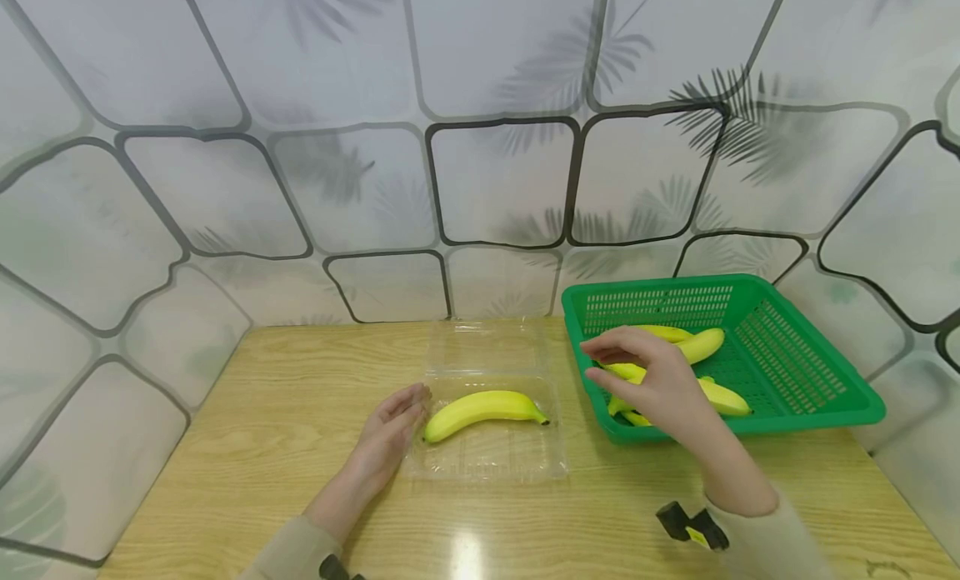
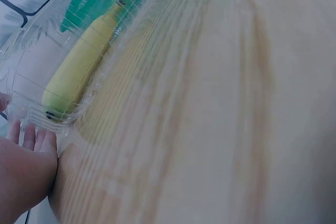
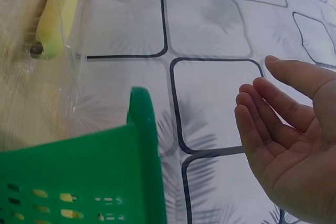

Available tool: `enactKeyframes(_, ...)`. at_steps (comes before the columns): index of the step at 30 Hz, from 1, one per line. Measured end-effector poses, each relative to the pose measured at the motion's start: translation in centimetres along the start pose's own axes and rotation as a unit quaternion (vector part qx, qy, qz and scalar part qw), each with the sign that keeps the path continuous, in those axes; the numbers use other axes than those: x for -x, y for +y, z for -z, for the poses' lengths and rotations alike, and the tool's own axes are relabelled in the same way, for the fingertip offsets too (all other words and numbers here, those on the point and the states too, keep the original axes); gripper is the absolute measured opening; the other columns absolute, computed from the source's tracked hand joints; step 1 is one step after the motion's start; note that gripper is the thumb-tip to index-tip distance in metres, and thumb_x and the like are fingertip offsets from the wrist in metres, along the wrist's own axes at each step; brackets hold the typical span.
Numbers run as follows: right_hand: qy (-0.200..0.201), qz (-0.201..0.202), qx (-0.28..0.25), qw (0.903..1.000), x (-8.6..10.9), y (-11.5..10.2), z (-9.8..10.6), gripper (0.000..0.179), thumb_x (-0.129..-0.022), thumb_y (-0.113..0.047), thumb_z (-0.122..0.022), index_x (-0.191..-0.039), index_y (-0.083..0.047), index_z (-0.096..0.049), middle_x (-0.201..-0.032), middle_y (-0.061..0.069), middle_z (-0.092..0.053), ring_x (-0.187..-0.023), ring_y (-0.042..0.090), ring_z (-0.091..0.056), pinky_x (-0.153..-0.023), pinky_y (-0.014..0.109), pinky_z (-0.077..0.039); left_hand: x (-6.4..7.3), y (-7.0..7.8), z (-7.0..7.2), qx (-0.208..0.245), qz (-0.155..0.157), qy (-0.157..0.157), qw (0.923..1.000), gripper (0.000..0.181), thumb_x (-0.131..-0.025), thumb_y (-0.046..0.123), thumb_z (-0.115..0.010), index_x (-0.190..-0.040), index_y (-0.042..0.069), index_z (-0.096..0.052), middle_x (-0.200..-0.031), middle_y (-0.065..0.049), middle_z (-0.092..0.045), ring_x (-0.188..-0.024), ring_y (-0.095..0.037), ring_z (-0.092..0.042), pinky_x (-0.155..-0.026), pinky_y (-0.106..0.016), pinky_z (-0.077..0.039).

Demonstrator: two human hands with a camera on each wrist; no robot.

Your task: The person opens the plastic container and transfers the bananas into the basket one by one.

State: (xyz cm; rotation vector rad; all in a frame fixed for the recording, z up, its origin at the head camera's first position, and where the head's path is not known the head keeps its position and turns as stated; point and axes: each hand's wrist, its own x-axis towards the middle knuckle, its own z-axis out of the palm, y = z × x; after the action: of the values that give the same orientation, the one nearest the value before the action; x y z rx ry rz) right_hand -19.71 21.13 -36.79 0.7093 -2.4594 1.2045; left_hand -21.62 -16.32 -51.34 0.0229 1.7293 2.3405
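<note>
One yellow banana point(image 1: 483, 412) lies in a clear plastic clamshell box point(image 1: 498, 463), its lid point(image 1: 487, 347) folded back toward the wall. My left hand point(image 1: 392, 430) rests at the box's left side, fingers straight against the wall of the box; the left wrist view shows the fingertips point(image 2: 39, 139) right at its edge. My right hand point(image 1: 654, 380) is over the left part of a green basket point(image 1: 817, 372), thumb and fingers apart with nothing between them. Several bananas point(image 1: 701, 345) lie in the basket under and beside that hand, which partly hides them.
The wooden table point(image 1: 300, 397) ends at a patterned wall point(image 1: 495, 188) behind and at both sides. The basket's raised green rim point(image 1: 592, 380) stands a short way right of the box.
</note>
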Motion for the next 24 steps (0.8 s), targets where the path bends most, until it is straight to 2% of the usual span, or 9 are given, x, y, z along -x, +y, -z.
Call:
enactKeyframes(6, -0.015, 0.011, 0.002, 0.9998, -0.3, 0.1, -1.3, 0.029, -0.089, 0.003, -0.082, -0.115, -0.007, -0.077, -0.112, 0.008, -0.078, -0.099, 0.000, -0.070, -0.089, 0.022, -0.064, 0.0, 0.0, 0.0, 0.000, 0.003, 0.000, 1.0000, 0.060, -0.109, 0.005, -0.049, -0.161, -0.009, -0.024, -0.173, -0.024, -0.025, -0.164, -0.036, -0.023, -0.127, -0.027, -0.034)
enactKeyframes(10, -0.029, 0.021, -0.015, 0.9992, -0.4, 0.1, -2.3, 0.028, -0.089, 0.002, -0.082, -0.115, -0.008, -0.077, -0.112, 0.009, -0.078, -0.098, 0.009, -0.073, -0.087, 0.027, -0.066, 0.0, 0.1, -0.1, 0.003, 0.005, 0.001, 1.0000, 0.059, -0.109, 0.004, -0.049, -0.161, -0.008, -0.025, -0.173, -0.024, -0.026, -0.163, -0.035, -0.024, -0.127, -0.028, -0.033)
enactKeyframes(21, -0.070, 0.010, -0.041, 0.9967, -0.8, -0.3, -4.5, 0.027, -0.090, 0.001, -0.081, -0.116, -0.006, -0.077, -0.111, 0.008, -0.078, -0.100, 0.031, -0.075, -0.090, 0.035, -0.067, 0.0, 0.0, 0.0, -0.002, 0.001, -0.003, 1.0000, 0.060, -0.108, 0.005, -0.049, -0.161, -0.009, -0.024, -0.173, -0.025, -0.025, -0.164, -0.036, -0.022, -0.130, -0.031, -0.029)
enactKeyframes(24, -0.079, 0.011, -0.043, 0.9959, -0.9, -0.4, -5.0, 0.025, -0.091, -0.001, -0.081, -0.116, -0.005, -0.077, -0.111, 0.009, -0.079, -0.100, 0.032, -0.075, -0.090, 0.035, -0.067, 0.0, 0.0, 0.0, -0.001, 0.000, -0.003, 1.0000, 0.060, -0.108, 0.005, -0.050, -0.161, -0.009, -0.024, -0.173, -0.025, -0.025, -0.164, -0.036, -0.022, -0.129, -0.031, -0.029)
